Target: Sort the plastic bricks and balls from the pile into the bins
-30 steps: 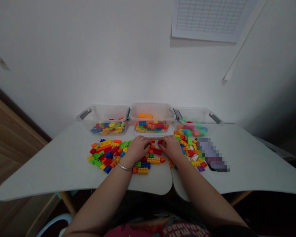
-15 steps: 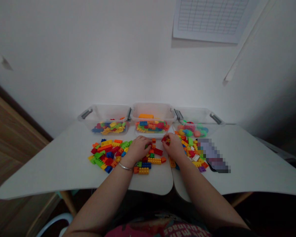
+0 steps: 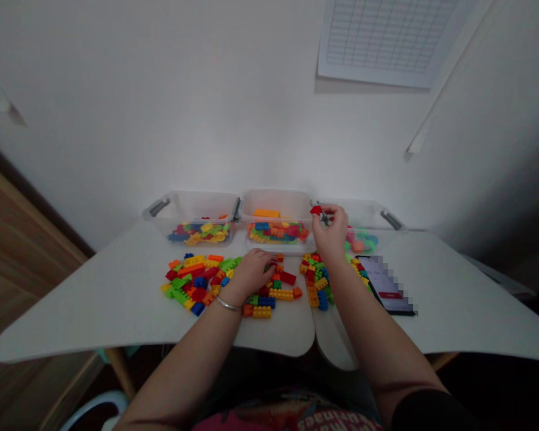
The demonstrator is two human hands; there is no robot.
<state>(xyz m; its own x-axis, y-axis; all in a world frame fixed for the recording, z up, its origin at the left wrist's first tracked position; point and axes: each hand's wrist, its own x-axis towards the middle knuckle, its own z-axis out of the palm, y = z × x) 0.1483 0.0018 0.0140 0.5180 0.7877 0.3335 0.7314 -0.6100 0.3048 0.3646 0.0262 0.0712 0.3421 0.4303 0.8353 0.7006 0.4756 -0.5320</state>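
Note:
My right hand (image 3: pixel 332 230) is raised at the front of the right-hand box, its fingers closed on a small red toy brick (image 3: pixel 315 210). My left hand (image 3: pixel 254 269) stays low over the loose bricks in the middle, its fingers curled down. A bit of green shows between its thumb and fingers, too small to name. Around the left hand lie a red brick (image 3: pixel 288 278), a long yellow brick (image 3: pixel 281 294) and a blue brick (image 3: pixel 266 301). Beneath my right forearm is another heap of bricks (image 3: pixel 313 278), partly hidden.
Three clear plastic boxes stand along the wall: the left box (image 3: pixel 193 206) and middle box (image 3: pixel 276 200) hold bricks, the right box (image 3: pixel 363 209) holds rounded colourful pieces. A brick heap (image 3: pixel 193 278) lies left, a phone (image 3: pixel 384 281) right. A seam (image 3: pixel 315 344) parts the two tabletops.
My right hand has risen from the right-hand brick heap toward the boxes, carrying the red brick. My left hand has hardly moved.

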